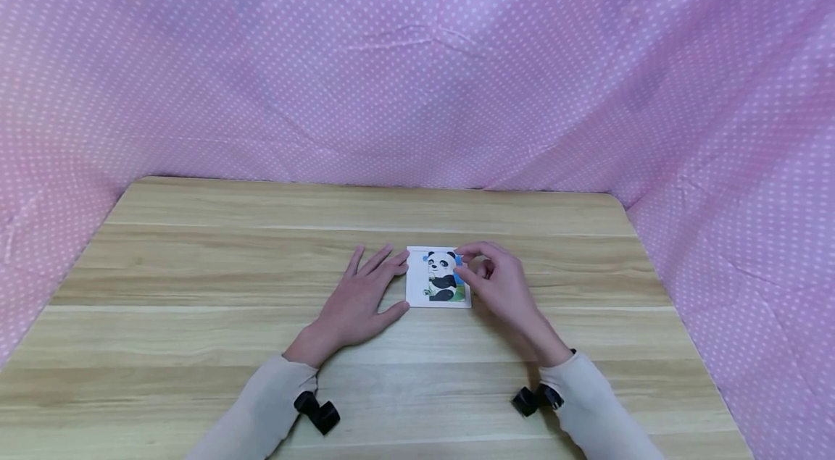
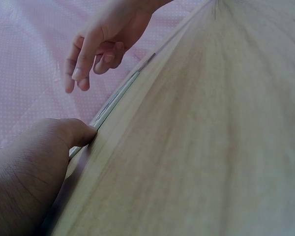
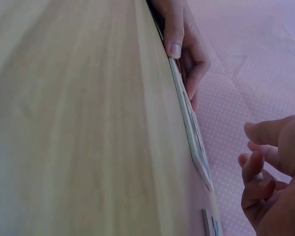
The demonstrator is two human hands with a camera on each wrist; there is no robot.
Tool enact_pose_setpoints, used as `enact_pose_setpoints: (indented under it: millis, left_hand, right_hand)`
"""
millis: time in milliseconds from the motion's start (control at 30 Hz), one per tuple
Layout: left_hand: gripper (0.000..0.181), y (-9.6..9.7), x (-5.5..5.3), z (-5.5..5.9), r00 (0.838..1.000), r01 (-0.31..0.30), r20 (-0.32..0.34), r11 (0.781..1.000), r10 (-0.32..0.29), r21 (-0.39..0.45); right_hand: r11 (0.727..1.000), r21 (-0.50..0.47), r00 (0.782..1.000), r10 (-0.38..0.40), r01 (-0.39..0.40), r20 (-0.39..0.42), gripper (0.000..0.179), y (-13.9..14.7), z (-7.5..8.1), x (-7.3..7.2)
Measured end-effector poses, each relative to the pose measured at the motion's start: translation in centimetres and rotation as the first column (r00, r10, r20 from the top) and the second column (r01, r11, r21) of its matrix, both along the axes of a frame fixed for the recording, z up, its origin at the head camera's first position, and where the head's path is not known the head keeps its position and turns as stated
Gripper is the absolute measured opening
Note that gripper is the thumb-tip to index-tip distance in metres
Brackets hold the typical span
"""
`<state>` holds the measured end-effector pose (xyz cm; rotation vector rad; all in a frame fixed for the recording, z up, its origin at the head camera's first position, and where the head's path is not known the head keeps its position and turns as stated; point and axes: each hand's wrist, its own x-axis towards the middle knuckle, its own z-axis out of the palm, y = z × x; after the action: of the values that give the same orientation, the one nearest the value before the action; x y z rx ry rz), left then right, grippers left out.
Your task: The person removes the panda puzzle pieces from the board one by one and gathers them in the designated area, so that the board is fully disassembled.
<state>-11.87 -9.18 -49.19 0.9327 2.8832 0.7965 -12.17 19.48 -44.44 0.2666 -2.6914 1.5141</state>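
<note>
Brace the flat white rectangular panda board (image 1: 417,280) with your left hand (image 1: 355,308), fingers spread; your right hand (image 1: 502,282) hovers loosely curved, empty; lower it gently, avoiding sideways nudges.

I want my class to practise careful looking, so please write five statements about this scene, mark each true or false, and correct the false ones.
1. A thin white rectangular board showing a black-and-white panda lies on the pale wood-grain tabletop. True.
2. The person's bare left hand touches the board's left edge. True.
3. The bare right hand grips the board. False: it is raised, holding nothing.
4. Pink fabric with white dots hangs beyond the tabletop. True.
5. Both fabric sleeves are black. False: they are pale beige.
</note>
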Motion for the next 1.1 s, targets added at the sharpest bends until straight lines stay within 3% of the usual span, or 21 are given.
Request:
enact_pose_setpoints:
  millis: [333, 767, 1100]
  left_hand:
    - [0.07, 0.1, -0.1, 0.0, 1.0, -0.004, 0.025, 1.0, 0.005, -0.012]
    - [0.068, -0.1, 0.0, -0.1, 1.0, 0.004, -0.014, 1.0, -0.004, 0.001]
    - [0.069, -0.1, -0.1, -0.1, 1.0, 0.004, -0.009, 1.0, -0.005, -0.011]
  right_hand:
    - [0.999, 0.051, 1.0, 0.011, -0.01, -0.015, 0.028, -1.0, -0.2, -1.0]
    - [0.99, 0.142, 1.0, 0.004, 0.0, -0.026, 0.035, -1.8, -1.0, -1.9]
    - [0.977, 0.213, 0.999, 0.009, 0.001, -0.047, 0.04, -2.5, -1.2, -2.1]
